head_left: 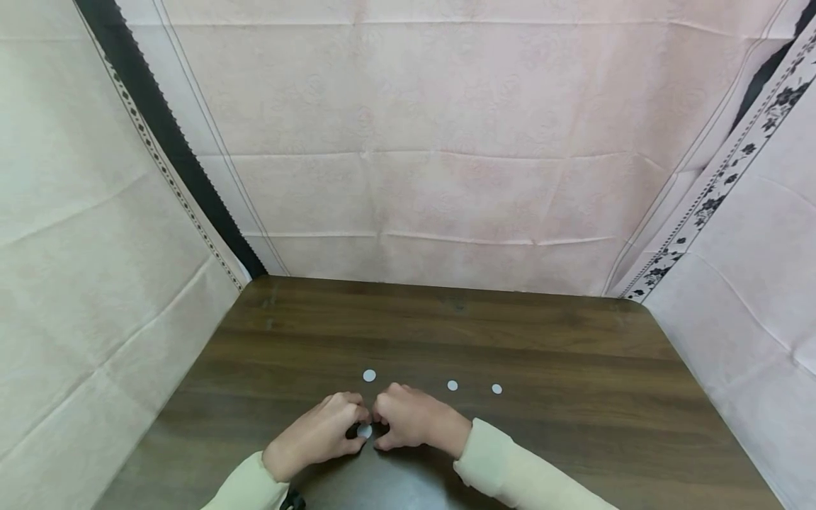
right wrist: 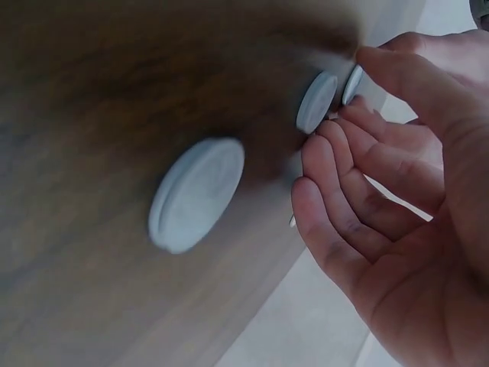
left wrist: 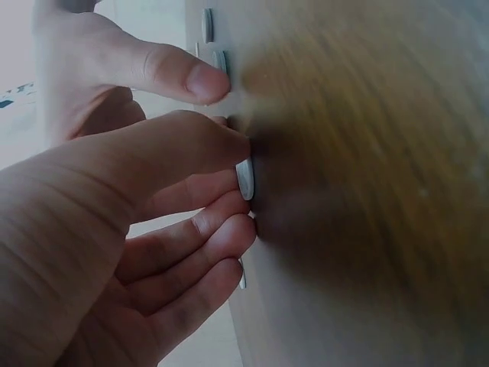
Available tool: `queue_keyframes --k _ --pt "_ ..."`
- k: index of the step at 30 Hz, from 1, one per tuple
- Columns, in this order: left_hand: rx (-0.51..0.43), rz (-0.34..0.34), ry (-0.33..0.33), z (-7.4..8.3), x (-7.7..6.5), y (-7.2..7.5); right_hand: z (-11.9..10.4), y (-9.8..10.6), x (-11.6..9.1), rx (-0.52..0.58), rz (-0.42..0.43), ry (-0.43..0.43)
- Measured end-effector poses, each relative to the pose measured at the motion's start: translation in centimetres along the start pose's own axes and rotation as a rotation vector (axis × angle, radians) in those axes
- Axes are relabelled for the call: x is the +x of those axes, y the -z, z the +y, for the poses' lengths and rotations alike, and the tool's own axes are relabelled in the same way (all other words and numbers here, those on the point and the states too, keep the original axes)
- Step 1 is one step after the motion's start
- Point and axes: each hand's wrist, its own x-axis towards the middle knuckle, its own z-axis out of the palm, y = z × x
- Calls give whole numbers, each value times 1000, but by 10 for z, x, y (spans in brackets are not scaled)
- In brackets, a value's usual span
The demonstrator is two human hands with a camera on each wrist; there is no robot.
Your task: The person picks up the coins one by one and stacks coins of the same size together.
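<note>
Two bare hands met low over a dark wooden worktop [head_left: 574,411], in front of the wearer. The left hand [head_left: 321,431] had its fingers and thumb bent around a small white disc [head_left: 364,431], pinching it at its edges close to the wood. Just beside it, the right hand [head_left: 416,418] curved its fingers toward the same disc, thumb and fingers apart; whether they touched it could not be told. Beyond the hands lay three more white discs: a left one [head_left: 369,375], a middle one [head_left: 452,385] and a right one [head_left: 496,389]. Both sleeves [head_left: 491,453] were pale; light cloth [head_left: 408,191] hung behind.
</note>
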Motion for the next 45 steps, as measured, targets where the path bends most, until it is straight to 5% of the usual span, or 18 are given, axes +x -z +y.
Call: queue_keyframes --k 22,30,45 --pt "-50 58 -21 -7 -10 -3 -7 -10 5 54 66 -28" --pt "-67 -20 30 -19 -12 7 -10 -11 9 9 76 -30" --pt "-20 56 155 -60 14 18 -10 -12 12 -42 82 -23"
